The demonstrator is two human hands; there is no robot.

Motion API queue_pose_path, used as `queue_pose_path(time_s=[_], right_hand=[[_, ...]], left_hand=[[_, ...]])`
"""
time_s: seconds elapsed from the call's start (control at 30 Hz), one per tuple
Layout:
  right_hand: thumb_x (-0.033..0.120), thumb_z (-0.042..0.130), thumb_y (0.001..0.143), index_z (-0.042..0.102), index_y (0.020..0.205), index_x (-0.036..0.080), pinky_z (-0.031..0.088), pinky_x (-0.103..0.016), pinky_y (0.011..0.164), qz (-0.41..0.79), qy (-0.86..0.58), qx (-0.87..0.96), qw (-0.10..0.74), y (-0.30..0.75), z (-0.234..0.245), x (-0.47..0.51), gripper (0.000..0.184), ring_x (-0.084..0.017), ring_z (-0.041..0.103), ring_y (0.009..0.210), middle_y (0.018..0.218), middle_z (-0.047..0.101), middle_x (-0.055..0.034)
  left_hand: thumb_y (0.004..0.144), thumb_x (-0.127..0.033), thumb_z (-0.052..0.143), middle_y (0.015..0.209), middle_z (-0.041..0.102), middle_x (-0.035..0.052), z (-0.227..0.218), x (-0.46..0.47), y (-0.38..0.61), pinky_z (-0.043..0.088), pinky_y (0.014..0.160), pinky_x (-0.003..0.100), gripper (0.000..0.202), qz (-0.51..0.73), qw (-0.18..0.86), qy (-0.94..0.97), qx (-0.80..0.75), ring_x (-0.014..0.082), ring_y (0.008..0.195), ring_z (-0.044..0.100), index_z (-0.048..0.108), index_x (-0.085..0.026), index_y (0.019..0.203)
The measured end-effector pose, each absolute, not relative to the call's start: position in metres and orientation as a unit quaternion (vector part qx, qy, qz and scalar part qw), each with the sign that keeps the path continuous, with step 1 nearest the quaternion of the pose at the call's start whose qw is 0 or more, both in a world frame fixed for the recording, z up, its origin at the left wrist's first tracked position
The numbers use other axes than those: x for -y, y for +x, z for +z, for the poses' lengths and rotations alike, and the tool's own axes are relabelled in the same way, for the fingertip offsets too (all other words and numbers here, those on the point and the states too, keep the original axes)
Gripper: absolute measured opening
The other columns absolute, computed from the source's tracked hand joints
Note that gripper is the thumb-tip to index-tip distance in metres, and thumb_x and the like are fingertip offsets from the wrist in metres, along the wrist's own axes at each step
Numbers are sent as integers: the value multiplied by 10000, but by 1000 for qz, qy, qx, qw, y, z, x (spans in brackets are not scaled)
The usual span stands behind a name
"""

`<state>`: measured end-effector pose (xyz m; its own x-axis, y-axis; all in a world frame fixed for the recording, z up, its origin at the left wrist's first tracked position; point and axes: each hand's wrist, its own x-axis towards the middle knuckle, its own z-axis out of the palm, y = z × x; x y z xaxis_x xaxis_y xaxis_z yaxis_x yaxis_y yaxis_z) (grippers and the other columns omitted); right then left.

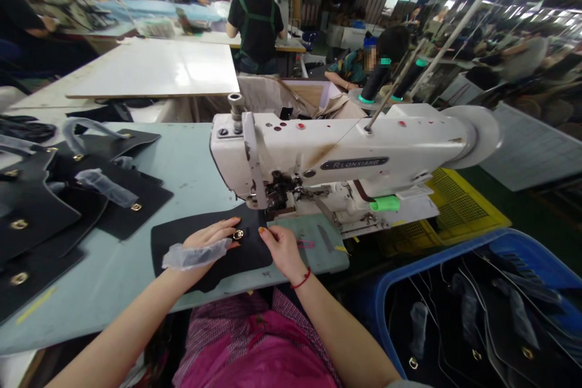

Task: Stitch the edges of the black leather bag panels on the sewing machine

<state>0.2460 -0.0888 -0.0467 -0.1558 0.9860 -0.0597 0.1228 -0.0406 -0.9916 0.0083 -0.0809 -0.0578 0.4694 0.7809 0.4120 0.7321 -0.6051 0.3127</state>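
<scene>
A black leather-like panel (182,233) lies on the sewing machine's table, its far edge by the presser area of the white sewing machine (282,151). My left hand (211,239) rests flat on the panel, fingers stretched out, beside a gold metal buckle (238,234). A strap wrapped in clear plastic (195,254) lies across the back of that hand. At the panel's right side my right hand (282,248) is closed, thumb and forefinger pinching the edge near the needle area. The needle itself is hidden by the machine head.
Similar black panels with wrapped handles (109,194) are piled on the left of the pale blue table (109,291). A blue basket (386,315) of such panels stands at lower right, near a yellow crate (468,200). Co-workers (257,18) are beyond the machine.
</scene>
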Motion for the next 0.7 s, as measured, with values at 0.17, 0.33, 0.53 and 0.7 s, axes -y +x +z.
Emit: queue_pose_path(time_s=[0.17,0.33,0.53,0.7], right_hand=[[551,495,886,412,572,196,217,-242,511,511,-506,559,414,245,-45,87,481,-108,303,563,582,334,25],[541,508,888,443,582,187,225,-239,516,500,-512,566,409,244,-47,78,472,-104,307,573,591,336,30],[538,496,902,448,586,182,245,-233,527,490,-516,581,396,242,-49,60,479,-99,327,581,598,352,30],[530,508,913,443,592,185,277,-220,507,484,-518,586,392,244,-44,69,475,-95,402,547,587,368,33]], left_hand=[[916,-457,570,1257,690,79,-52,79,9,539,1018,383,322,249,84,853,-452,243,1122,674,714,-196,1036],[896,-500,567,1236,702,66,-47,68,8,510,1046,377,341,245,135,840,-464,251,1123,671,719,-214,1002],[846,-496,612,1253,693,47,-38,53,9,475,1074,360,320,244,195,809,-497,268,1128,665,728,-237,994],[908,-445,556,1291,670,72,-38,47,9,431,1121,372,313,267,151,840,-448,241,1216,615,710,-196,1019]])
